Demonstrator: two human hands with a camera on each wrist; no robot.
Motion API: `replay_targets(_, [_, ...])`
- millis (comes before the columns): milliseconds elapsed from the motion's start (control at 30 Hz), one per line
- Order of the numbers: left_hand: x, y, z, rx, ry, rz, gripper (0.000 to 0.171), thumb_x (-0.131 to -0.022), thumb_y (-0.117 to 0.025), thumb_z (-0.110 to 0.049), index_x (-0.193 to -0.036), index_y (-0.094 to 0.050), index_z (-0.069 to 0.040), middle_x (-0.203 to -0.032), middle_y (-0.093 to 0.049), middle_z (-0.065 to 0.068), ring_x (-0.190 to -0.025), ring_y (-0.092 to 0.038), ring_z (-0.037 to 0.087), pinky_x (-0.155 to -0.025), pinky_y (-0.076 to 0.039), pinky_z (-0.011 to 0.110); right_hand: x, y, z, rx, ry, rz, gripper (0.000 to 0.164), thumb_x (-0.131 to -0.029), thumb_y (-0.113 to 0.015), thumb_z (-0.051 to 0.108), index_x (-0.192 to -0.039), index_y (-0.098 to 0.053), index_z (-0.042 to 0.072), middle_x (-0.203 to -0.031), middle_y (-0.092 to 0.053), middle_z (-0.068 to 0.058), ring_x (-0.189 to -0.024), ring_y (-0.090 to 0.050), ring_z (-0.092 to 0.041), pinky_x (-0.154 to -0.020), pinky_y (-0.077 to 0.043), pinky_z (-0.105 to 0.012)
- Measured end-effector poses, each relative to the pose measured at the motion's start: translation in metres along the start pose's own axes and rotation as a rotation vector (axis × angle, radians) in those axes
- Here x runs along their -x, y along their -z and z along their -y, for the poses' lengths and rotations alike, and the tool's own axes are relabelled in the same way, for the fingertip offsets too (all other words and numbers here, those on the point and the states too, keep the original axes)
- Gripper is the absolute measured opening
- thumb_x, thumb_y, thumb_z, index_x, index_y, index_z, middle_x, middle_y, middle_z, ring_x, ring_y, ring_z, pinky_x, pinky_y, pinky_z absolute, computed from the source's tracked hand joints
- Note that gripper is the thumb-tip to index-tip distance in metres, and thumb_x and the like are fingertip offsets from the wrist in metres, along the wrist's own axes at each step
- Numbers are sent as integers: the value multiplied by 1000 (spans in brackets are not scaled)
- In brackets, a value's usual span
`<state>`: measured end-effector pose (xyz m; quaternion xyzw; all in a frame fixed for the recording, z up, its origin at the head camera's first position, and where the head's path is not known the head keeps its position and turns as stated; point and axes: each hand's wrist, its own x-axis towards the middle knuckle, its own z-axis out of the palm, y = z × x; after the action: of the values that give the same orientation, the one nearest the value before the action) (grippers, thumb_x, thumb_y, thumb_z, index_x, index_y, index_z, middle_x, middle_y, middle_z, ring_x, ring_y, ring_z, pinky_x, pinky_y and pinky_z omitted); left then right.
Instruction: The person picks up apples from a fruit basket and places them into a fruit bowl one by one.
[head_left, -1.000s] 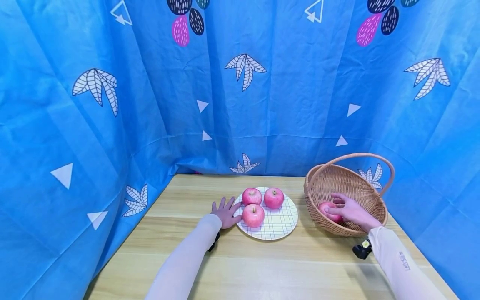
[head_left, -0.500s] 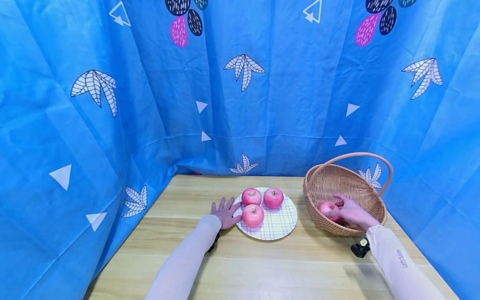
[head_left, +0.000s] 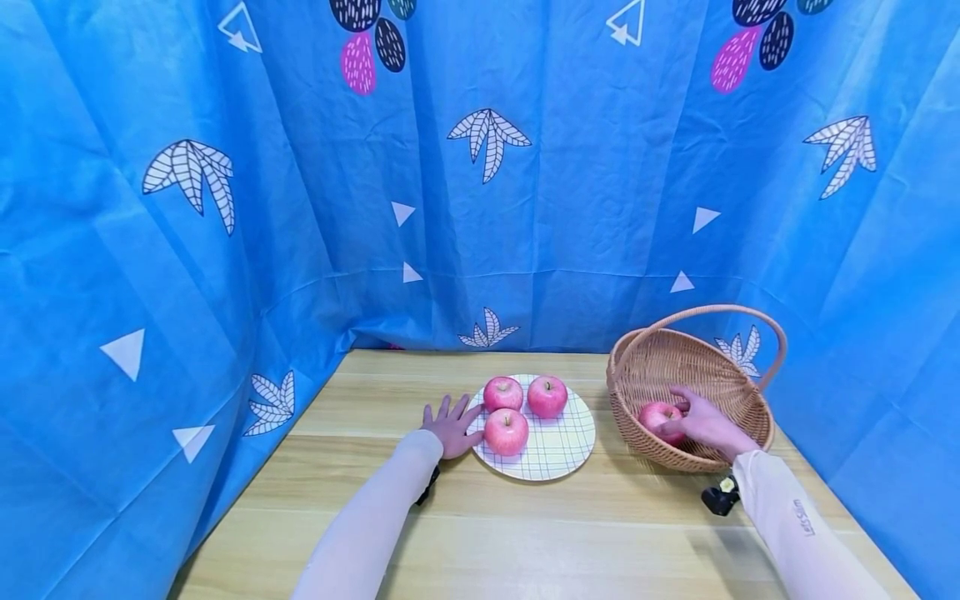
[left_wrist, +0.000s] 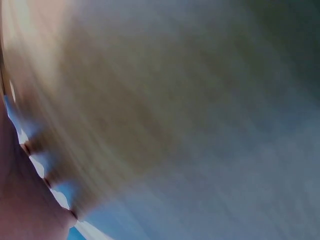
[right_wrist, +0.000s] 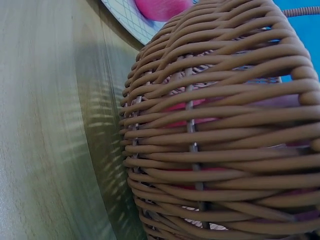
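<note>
My left hand (head_left: 452, 431) lies flat with fingers spread at the left edge of a round checked plate (head_left: 566, 446). Its fingertips reach the rim, near the front apple (head_left: 506, 432). Two more red apples, a back-left one (head_left: 503, 393) and a back-right one (head_left: 547, 397), sit on that plate. Inside the wicker basket (head_left: 637, 367) my right hand (head_left: 708, 425) holds another red apple (head_left: 657, 417), fingers curled behind it and thumb in front. Through the basket's weave (right_wrist: 220, 130) in the right wrist view, only bits of red show. The left wrist view is mostly blurred tabletop.
The basket's arched handle (head_left: 720, 309) rises above its tilted bowl. A light wooden table (head_left: 555, 542) carries everything, and a blue patterned curtain (head_left: 585, 208) encloses the back and sides.
The apple in the basket has shifted slightly, and my right thumb and fingers have closed in around it. My left hand and the plate's apples have stayed put.
</note>
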<state>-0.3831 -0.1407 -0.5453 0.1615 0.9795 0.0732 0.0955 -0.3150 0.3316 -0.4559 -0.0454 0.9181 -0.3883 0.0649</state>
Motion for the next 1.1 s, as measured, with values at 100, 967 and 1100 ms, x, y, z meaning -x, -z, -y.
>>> replay_targets(100, [1,1,0,1,-1,6,72,-99,-34,-68,-162,-19,-37,-172,-5,-1,-156,1,41,-118,0,71,1,0,0,-4,-5,-3,101,-80,-80,23,-155,-20,-10,-144,-43,-40,-131,-45,-53,-108,-38,-63])
replay_targets(967, [-5,-6,4,-40,4,-1,73,-98,-29,-72,-162,-16,-38,-171,-6,-1,-156,0,41,-118,-2,71,0,0,-13,-100,-20,116,86,-92,-73,33,-151,-29,-11,-131,-58,-27,-109,-60,-25,-88,-49,-30])
replay_targets(1100, [-8,-5,4,-38,8,2,73,-98,-32,-71,-161,-18,-39,-171,-7,-1,-156,-1,41,-118,-4,72,1,1,-12,-120,-31,140,86,-94,-71,33,-152,-26,-12,-135,-55,-28,-115,-58,-29,-93,-49,-33])
